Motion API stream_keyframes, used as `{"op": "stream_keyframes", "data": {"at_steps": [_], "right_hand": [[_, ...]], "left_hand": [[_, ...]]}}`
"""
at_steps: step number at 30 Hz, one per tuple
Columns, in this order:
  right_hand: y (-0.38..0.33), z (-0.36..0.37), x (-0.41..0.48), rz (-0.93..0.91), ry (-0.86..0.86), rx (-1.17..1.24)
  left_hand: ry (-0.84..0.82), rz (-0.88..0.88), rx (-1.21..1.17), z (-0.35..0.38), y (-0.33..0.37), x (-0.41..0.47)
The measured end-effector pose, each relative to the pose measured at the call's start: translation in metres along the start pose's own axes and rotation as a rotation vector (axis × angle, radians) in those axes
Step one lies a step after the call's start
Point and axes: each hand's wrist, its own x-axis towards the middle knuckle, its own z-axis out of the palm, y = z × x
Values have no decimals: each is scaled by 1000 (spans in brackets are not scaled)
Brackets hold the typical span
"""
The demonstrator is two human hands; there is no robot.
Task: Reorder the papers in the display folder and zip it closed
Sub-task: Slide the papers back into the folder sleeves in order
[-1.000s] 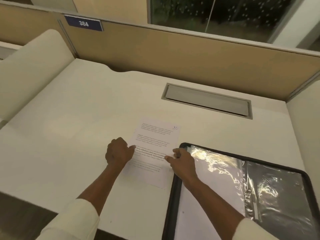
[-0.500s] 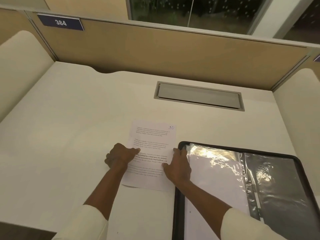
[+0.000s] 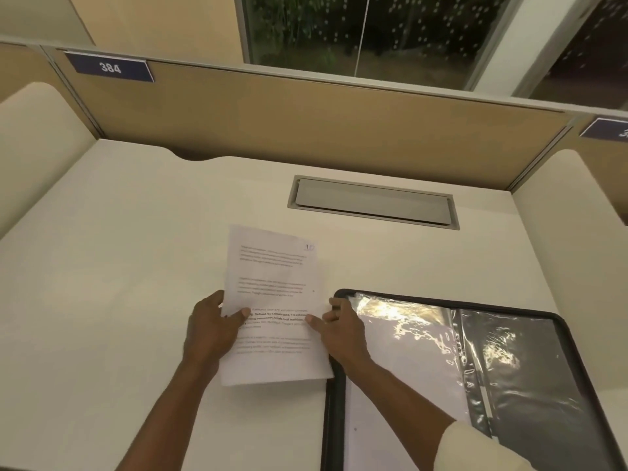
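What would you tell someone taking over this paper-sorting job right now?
Left hand: grips the printed paper at its left edge, thumb on top.
Right hand: pinches its right edge.
Paper: on or just above the white desk, near corner overlapping the black zip rim of the display folder.
Done: folder unzipped and lying open; this paper is out.
Left: slide the paper into a clear sleeve in order, then zip the folder shut.

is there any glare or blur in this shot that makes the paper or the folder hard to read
Head view: warm light throws bright glare patches on the plastic sleeves, hiding what lies under them; in the same view the print on the paper is too soft to read; the wide-angle lens bows the partition.
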Motion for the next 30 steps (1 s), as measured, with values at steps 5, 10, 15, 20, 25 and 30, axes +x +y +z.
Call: {"op": "stream_keyframes", "data": {"at_steps": [5,10,15,20,25,30], "right_hand": [[-21,-40,-21,52,-183,318],[-4,-101,-54,-29,-193,236],[45,-176,-80,-18,-174,196],[100,-255,-101,24,-170,204],[137,-323,-111,46,-163,248],[146,-379,-99,29,-108,256]], "left_hand": [[-32,4,-206,-13,31,-45],[-154,-16,-235,16,57,-93],[-258,-7,-190,76,68,-140],[-298,14,-109,145,71,-185],[-309,48,-34,207,75,-218],[-336,68,5,245,84,-242]]}}
